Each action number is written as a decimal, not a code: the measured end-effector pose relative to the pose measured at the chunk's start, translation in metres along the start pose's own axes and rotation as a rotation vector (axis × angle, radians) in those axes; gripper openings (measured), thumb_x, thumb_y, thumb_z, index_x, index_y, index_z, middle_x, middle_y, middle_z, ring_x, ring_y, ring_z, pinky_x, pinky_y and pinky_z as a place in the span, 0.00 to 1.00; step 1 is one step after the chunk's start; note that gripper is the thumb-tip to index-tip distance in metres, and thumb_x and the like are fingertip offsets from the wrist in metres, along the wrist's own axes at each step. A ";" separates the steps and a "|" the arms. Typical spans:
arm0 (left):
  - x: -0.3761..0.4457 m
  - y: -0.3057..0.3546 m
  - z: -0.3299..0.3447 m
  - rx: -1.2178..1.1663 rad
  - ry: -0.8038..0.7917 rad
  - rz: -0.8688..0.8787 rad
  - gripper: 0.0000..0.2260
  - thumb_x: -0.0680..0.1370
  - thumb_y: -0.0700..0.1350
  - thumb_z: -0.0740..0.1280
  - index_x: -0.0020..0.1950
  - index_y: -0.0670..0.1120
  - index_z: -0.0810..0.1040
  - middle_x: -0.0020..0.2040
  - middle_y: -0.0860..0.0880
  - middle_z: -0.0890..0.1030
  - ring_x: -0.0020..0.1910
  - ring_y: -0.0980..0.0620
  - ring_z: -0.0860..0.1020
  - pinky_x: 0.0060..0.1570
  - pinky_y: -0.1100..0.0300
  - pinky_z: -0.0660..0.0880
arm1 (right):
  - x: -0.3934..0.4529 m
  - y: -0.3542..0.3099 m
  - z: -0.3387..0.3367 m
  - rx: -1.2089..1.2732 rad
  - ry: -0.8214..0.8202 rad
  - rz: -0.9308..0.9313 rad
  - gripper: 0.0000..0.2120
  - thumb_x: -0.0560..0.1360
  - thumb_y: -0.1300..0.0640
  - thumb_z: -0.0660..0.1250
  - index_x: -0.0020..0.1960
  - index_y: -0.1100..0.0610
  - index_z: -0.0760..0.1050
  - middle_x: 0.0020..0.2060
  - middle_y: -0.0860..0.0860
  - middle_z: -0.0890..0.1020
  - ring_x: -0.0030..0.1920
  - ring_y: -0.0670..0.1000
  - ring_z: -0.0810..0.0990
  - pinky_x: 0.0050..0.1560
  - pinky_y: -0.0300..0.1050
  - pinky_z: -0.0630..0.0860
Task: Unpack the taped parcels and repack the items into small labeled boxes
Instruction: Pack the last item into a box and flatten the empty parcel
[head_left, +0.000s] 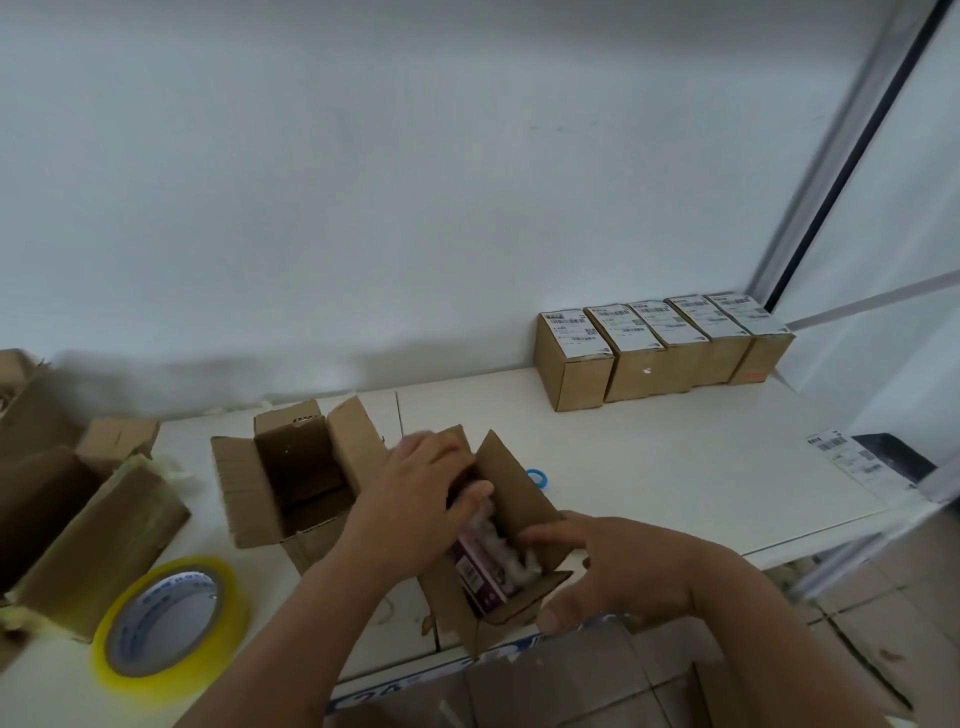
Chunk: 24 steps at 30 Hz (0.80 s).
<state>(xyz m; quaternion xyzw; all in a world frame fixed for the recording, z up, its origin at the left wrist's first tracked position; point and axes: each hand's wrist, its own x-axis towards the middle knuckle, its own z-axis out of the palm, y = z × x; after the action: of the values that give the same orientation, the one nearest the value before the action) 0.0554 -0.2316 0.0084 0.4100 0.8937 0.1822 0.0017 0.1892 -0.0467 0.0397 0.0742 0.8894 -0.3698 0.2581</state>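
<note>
1. Small open brown cardboard box (511, 519) near the middle of the white bench (649, 467), four flaps up, holding a purple-and-white printed carton (475, 571) and white crumpled padding (501, 551) just right of it.
2. Left hand (415, 499) reaching into that box from the left, fingers (470, 493) curled down over the carton's far end; whether gripping or only pressing, cannot tell.
3. Right hand (608, 566) at the box's near right corner, fingers fairly straight, fingertips over the padding, thumb against the outer wall near the low flap.
4. Second open brown cardboard box (296, 478) touching the first on its left, inside dim, nothing showing.
5. Five small closed brown boxes with white printed labels (660, 348) on top, side by side in a row at far right against the wall.
6. One roll of clear yellowish packing tape (171, 613) lying flat, near left.
7. Opened brown parcels with loose tape (78, 519) at the left edge, count unclear.
8. One blue ring (535, 477) just beyond the first box; loose label sheets (852, 462) at right.
</note>
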 end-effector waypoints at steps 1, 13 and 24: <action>0.001 0.001 0.001 0.020 0.061 0.003 0.26 0.79 0.65 0.51 0.71 0.55 0.70 0.73 0.55 0.65 0.74 0.53 0.57 0.74 0.52 0.58 | 0.000 0.002 0.001 -0.013 0.028 0.004 0.34 0.68 0.41 0.75 0.71 0.41 0.67 0.61 0.36 0.71 0.60 0.42 0.70 0.62 0.37 0.65; 0.011 0.007 0.008 -0.225 0.078 -0.310 0.31 0.79 0.65 0.56 0.79 0.52 0.56 0.78 0.51 0.56 0.76 0.49 0.54 0.72 0.49 0.59 | 0.020 0.003 0.015 -0.076 0.305 0.036 0.23 0.74 0.44 0.70 0.68 0.43 0.72 0.62 0.44 0.78 0.59 0.47 0.76 0.65 0.46 0.73; -0.013 0.019 0.007 -0.130 -0.065 -0.130 0.28 0.78 0.67 0.44 0.69 0.57 0.71 0.61 0.57 0.77 0.57 0.59 0.71 0.66 0.57 0.66 | 0.033 0.010 0.031 0.112 0.408 -0.024 0.36 0.70 0.47 0.75 0.72 0.40 0.60 0.59 0.44 0.77 0.57 0.49 0.78 0.62 0.53 0.76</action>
<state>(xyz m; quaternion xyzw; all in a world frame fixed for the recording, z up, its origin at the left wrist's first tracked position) 0.0792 -0.2278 0.0059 0.3557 0.9042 0.2261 0.0690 0.1764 -0.0634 -0.0019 0.1512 0.9021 -0.3992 0.0636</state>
